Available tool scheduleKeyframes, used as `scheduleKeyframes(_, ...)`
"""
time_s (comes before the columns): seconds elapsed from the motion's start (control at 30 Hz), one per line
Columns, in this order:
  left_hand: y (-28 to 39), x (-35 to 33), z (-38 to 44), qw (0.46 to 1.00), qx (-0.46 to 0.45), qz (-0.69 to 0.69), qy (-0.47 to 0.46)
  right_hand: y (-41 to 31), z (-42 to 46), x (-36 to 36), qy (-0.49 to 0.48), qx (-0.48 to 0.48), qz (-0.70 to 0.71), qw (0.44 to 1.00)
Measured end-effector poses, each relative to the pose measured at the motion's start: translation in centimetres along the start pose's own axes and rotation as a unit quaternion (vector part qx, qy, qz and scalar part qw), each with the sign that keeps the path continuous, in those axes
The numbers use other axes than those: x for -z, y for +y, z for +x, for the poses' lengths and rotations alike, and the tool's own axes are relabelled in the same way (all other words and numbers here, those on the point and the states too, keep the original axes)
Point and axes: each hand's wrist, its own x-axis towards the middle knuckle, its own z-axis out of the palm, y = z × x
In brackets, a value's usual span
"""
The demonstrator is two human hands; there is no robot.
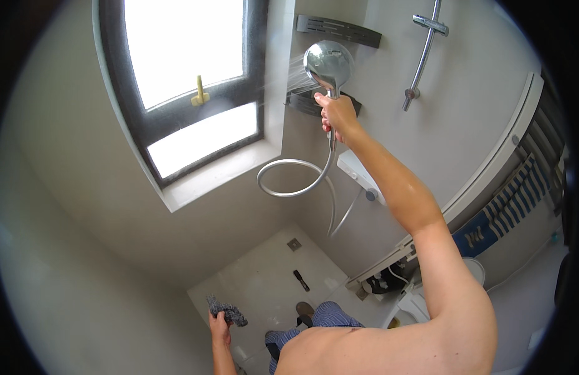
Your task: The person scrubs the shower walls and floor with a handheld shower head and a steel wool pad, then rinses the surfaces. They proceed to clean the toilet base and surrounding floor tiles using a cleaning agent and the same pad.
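High in front of me, my right hand grips the handle of a chrome shower head. Water sprays from its face to the left, towards the dark window frame. A silvery hose loops down from the handle. Low on the left, my left hand holds a crumpled dark grey cloth above the floor. A yellow window handle sticks up from the frame's crossbar.
Two dark corner shelves hang behind the shower head. A chrome rail and a white shower control unit are on the right wall. On the tiled floor lie a black brush-like object and a drain. A striped towel hangs right.
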Motion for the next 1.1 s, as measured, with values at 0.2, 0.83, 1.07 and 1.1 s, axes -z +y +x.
scheduleKeyframes(0.2,-0.5,-0.5,0.1,1.0,-0.006,-0.001,-0.019,1.1,-1.8,2.1,0.083,0.084,0.072,0.99)
scheduleKeyframes(0.83,-6.2,0.0,6.4,0.99,-0.033,0.017,-0.137,-6.9,-4.4,9.7,0.194,0.288,0.129,0.929)
scheduleKeyframes(1.07,-4.2,-2.7,4.3,0.988,-0.062,0.05,-0.132,-13.0,-4.2,11.5,0.18,0.373,0.119,0.902)
scheduleKeyframes(1.1,-3.8,-2.7,3.9,0.986,-0.054,0.036,-0.151,-13.7,-4.3,11.5,0.169,0.378,0.133,0.9)
